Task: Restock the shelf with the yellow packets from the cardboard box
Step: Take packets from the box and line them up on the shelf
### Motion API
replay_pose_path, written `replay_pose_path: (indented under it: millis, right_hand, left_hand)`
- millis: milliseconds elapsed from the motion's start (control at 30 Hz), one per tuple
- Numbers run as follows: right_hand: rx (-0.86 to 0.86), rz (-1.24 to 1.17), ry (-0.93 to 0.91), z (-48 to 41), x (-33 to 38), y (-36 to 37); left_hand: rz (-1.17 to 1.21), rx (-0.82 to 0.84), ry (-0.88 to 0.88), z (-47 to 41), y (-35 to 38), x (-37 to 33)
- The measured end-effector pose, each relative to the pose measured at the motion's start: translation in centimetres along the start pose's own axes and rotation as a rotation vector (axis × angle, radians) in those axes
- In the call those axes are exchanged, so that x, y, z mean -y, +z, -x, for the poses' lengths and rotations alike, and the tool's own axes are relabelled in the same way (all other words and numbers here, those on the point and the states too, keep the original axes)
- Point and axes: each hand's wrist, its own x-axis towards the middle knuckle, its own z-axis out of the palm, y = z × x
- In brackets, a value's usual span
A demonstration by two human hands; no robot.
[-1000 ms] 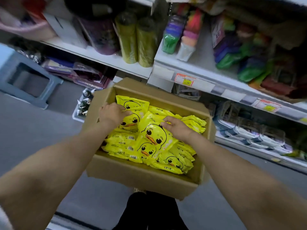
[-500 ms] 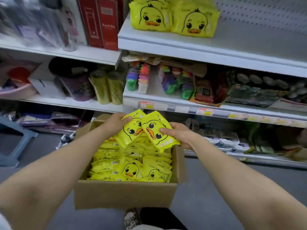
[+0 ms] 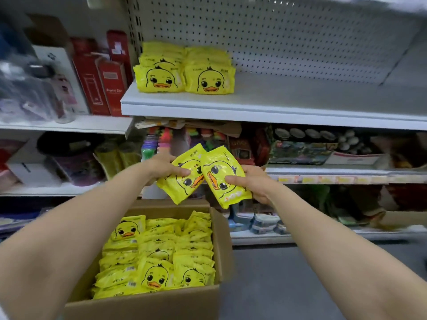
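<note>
My left hand (image 3: 161, 168) grips one yellow duck-face packet (image 3: 182, 179), and my right hand (image 3: 253, 181) grips a second yellow packet (image 3: 223, 174); the two packets overlap in mid-air above the box. The open cardboard box (image 3: 150, 303) below holds several more yellow packets (image 3: 159, 255). On the white shelf (image 3: 288, 105) above, two stacks of the same yellow packets (image 3: 184, 70) stand at its left end against the pegboard back.
To the right of the stacks the white shelf is bare. Red boxes (image 3: 101, 77) stand on the neighbouring shelf at left. The lower shelves (image 3: 323, 172) carry mixed toys and goods. Grey floor (image 3: 288, 285) lies right of the box.
Both hands took a packet each from the box and lifted them clear of it. The view tilted up, bringing the upper shelf with its packet stacks into sight.
</note>
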Motion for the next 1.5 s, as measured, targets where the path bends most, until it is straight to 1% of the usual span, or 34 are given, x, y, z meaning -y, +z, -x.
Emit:
replay_pose_path:
  millis: [267, 500, 633, 733, 800, 900, 1000, 1100, 1267, 1333, 1433, 1500]
  right_hand:
    - [0.019, 0.092, -0.142, -1.5, 4.4, -10.5]
    - [0.033, 0.113, -0.208, -2.0, 8.0, -20.7]
    - [0.04, 0.144, -0.252, -2.2, 10.3, -24.9]
    - [0.047, 0.124, -0.297, -2.7, 11.7, -27.0]
    - [0.033, 0.11, -0.332, -3.1, 12.8, -28.1]
    - [0.013, 0.088, -0.374, -3.9, 14.5, -29.5]
    - [-0.01, 0.143, -0.395, -5.3, 16.1, -31.0]
    - [-0.057, 0.193, -0.431, -7.4, 17.7, -32.3]
    - [-0.191, 0.312, -0.478, -12.5, 20.0, -34.3]
    - [-0.233, 0.357, -0.484, -14.5, 21.1, -35.2]
    - [-0.254, 0.317, -0.494, -16.8, 22.0, -36.3]
    - [-0.282, 0.289, -0.505, -18.0, 22.2, -36.7]
  left_hand:
    - [-0.184, -0.005, 0.002, -3.2, 2.9, -9.6]
    - [-0.314, -0.082, 0.046, -6.4, 7.3, -18.0]
    - [-0.315, -0.083, 0.05, -7.4, 8.8, -22.1]
    - [-0.369, -0.125, 0.065, -8.0, 9.4, -24.7]
    - [-0.377, -0.142, 0.091, -8.8, 9.4, -26.4]
    - [-0.448, -0.157, 0.137, -10.2, 9.2, -29.0]
    - [-0.485, -0.164, 0.152, -12.3, 9.0, -31.5]
    - [-0.578, -0.218, 0.148, -15.2, 8.3, -33.7]
    - [-0.772, -0.236, 0.301, -20.8, 5.7, -37.7]
    - [-0.807, -0.243, 0.34, -23.3, 4.4, -39.0]
    - [-0.828, -0.225, 0.356, -27.2, 2.7, -40.8]
    - [-0.891, -0.206, 0.358, -29.7, 1.7, -41.4]
